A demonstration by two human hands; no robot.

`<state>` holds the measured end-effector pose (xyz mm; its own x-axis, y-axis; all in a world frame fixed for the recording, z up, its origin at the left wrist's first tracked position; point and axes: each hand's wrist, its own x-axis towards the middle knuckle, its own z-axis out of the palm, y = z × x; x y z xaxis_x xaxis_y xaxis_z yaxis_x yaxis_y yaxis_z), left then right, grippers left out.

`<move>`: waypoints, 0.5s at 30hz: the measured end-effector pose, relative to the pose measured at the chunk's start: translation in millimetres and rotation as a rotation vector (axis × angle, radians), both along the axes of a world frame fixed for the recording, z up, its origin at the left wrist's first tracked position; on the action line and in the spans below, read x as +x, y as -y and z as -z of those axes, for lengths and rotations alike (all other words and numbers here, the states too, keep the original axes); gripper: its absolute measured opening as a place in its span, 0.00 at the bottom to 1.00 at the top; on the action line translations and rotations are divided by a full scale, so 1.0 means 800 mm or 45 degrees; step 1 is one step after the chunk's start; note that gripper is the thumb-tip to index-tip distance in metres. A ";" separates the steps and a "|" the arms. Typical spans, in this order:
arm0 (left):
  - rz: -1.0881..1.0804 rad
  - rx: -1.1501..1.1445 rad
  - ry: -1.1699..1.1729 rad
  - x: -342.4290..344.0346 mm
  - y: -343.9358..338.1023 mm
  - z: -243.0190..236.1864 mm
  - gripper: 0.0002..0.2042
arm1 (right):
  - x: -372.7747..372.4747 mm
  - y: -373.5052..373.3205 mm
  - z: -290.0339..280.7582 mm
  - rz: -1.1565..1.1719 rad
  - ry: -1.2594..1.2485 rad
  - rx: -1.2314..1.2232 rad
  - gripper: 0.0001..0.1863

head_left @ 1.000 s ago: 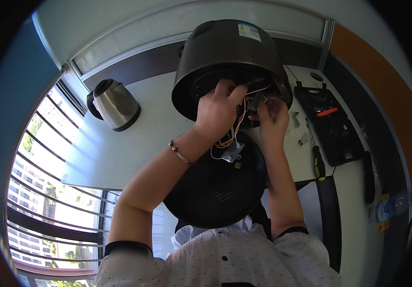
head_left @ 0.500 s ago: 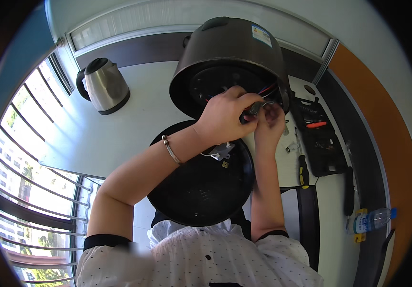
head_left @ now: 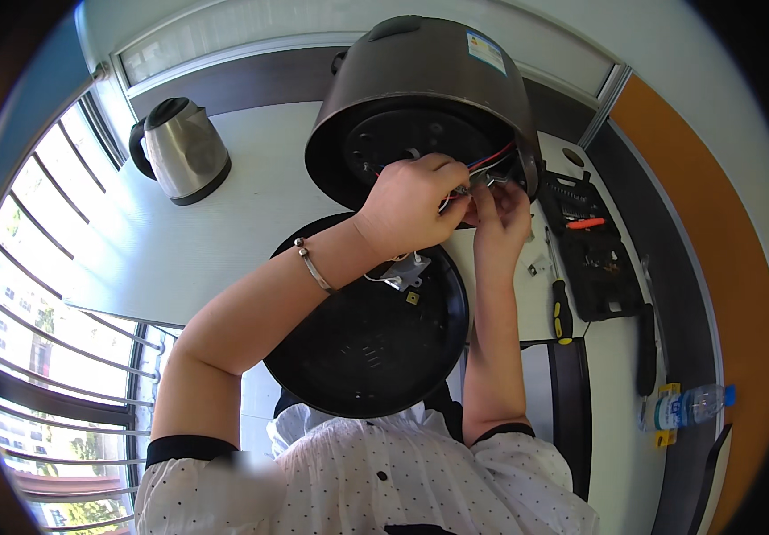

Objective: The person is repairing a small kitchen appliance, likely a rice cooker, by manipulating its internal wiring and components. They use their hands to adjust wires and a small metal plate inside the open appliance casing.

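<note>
A large dark appliance housing (head_left: 420,62) lies on its side, its underside facing me with red, white and black wires (head_left: 496,156) inside. At its lower opening my left hand (head_left: 411,201) is closed around wires, fingertips mostly hidden behind the knuckles. Just right of it, my right hand (head_left: 500,218) pinches at a small part among the wires, too hidden to make out. Below both, a round black base plate (head_left: 362,339) carries a small silver module (head_left: 407,276) with wires.
A steel kettle (head_left: 179,156) stands at the left of the white table (head_left: 135,259). Along the right lie an open black tool case (head_left: 603,276), red-handled tool (head_left: 585,223), yellow-black screwdriver (head_left: 562,312) and plastic bottle (head_left: 697,406). A barred window (head_left: 37,357) fills the left side.
Over the last second my left hand has moved in closer to my right, now covering more of the wires. The whole view has also shifted, bringing the bottle further into sight.
</note>
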<state>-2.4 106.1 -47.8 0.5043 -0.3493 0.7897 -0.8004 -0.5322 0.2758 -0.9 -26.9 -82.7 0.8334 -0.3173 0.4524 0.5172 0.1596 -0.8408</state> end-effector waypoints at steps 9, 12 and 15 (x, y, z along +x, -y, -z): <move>0.046 0.005 0.029 0.004 -0.005 -0.002 0.08 | 0.003 0.016 0.006 -0.029 -0.061 -0.050 0.14; 0.049 0.028 0.095 0.007 -0.006 -0.001 0.07 | -0.002 0.011 0.001 0.061 -0.085 -0.040 0.11; 0.038 0.040 0.156 0.009 -0.005 0.001 0.07 | -0.003 0.013 0.000 -0.004 -0.073 0.051 0.11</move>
